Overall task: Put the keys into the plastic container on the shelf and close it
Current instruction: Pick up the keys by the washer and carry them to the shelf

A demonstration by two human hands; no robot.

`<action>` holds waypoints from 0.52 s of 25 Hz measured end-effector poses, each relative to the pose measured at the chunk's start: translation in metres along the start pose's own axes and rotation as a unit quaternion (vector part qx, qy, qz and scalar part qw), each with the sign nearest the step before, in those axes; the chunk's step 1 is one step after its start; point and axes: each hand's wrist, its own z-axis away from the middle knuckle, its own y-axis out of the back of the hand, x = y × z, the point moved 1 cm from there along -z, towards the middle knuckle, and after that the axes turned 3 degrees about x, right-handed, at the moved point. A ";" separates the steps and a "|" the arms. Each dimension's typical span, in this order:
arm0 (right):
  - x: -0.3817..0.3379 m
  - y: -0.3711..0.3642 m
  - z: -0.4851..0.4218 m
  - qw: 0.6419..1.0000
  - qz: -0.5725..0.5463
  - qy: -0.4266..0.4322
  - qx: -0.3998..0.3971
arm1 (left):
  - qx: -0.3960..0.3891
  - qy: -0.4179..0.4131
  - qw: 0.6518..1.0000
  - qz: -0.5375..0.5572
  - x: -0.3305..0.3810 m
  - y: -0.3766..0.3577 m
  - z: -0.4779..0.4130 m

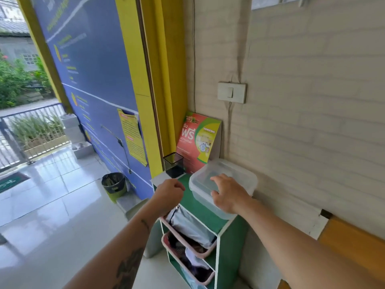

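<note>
Both forearms reach in from the bottom edge. Left hand (169, 195) is curled into a loose fist above the green shelf (188, 202); something small and metallic shows just below the wrist, but whether it holds keys cannot be told. Right hand (228, 193) rests spread, fingers wide, on the lid of the plastic container (205, 185), which stands lidded on the shelf top. Behind stand a black mesh cup (173, 164) and a red-green sign (196, 140). Pink baskets (183, 243) fill the tiers below.
</note>
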 end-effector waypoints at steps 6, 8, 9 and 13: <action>-0.024 -0.036 -0.077 0.996 0.018 -0.084 0.006 | -0.091 -0.061 0.994 -0.029 -0.044 0.001 -0.120; -0.030 -0.045 -0.092 0.993 0.024 -0.112 0.002 | -0.125 -0.080 0.988 -0.038 -0.054 -0.002 -0.150; -0.033 -0.049 -0.097 0.992 0.025 -0.125 0.001 | -0.140 -0.087 0.986 -0.041 -0.059 -0.005 -0.163; -0.036 -0.061 -0.111 0.986 0.054 -0.156 0.005 | -0.170 -0.109 0.978 -0.043 -0.071 -0.022 -0.197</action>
